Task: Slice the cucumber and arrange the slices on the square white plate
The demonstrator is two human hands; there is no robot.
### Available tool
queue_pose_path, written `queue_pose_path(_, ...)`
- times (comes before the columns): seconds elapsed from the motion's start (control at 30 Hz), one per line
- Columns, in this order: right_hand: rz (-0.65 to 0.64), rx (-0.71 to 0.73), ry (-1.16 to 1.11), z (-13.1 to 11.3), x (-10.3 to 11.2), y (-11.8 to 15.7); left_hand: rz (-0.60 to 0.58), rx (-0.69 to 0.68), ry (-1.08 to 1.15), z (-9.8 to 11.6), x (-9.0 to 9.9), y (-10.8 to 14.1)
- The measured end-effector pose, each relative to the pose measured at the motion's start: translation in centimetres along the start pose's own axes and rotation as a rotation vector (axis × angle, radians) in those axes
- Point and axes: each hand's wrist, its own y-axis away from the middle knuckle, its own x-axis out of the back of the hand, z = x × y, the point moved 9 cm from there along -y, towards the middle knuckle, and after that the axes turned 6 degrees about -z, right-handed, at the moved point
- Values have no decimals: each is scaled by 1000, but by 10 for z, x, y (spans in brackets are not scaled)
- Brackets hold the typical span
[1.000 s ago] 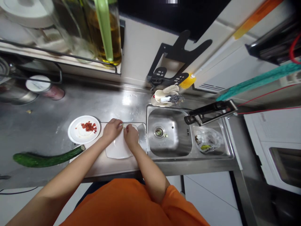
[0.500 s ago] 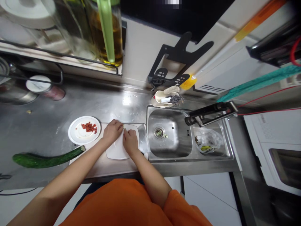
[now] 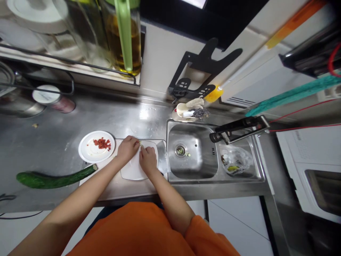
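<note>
My left hand (image 3: 128,147) and my right hand (image 3: 148,160) are close together over a white plate (image 3: 130,170) with rounded corners. The fingers of both are curled and pinched at its far part. Between the fingertips shows a small pale greenish piece, too small to name. The plate sits on a light cutting board (image 3: 114,188). A broad metal blade (image 3: 163,151) lies at the plate's right side, partly covered. Left of my left hand, a round white plate (image 3: 86,153) holds chopped red bits (image 3: 102,143). A long cucumber (image 3: 50,180), its right end cut, lies beside my left forearm.
To the right is a steel sink (image 3: 197,167) with green scraps by the drain, under a black faucet (image 3: 231,128). A plastic bag (image 3: 238,160) lies in the side basin. A sponge holder (image 3: 179,114) stands behind. A rack with an oil jug (image 3: 128,42) overhangs the back left.
The view has shifted slightly, so things at the left appear a little further right. Both hands keep nearly the same pose over the plate.
</note>
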Motion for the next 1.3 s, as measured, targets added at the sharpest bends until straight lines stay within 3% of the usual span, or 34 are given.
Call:
queue_pose_path(0.1, 39, 15, -19, 0, 5, 3, 48, -33, 49, -2, 14, 4)
queue_pose_path(0.2, 69, 17, -45, 2, 11, 9, 131, -15, 61, -14, 40, 19)
queue_pose_path(0.3, 82, 7, -68, 6, 15, 18, 174, 86, 32, -38, 64, 46)
queue_pose_path(0.37, 76, 4, -81, 7, 16, 25, 160, 194, 13, -57, 70, 69)
queue_pose_path(0.47, 50, 12, -92, 5, 14, 35, 89, 323, 23, -78, 60, 100)
queue_pose_path(0.53, 29, 27, -91, 1, 12, 40, 39, 338, 37, -82, 47, 112)
queue_pose_path(0.77, 13, 67, -51, -11, 7, 47, 32, 252, -96, -78, 20, 111)
queue_pose_path(1.07, 23, 65, -44, -14, 9, 53, 83, 314, -40, -79, 25, 114)
queue_pose_path(1.3, -68, 79, -113, -16, -1, 50, 0, 438, 185, -94, 26, 117)
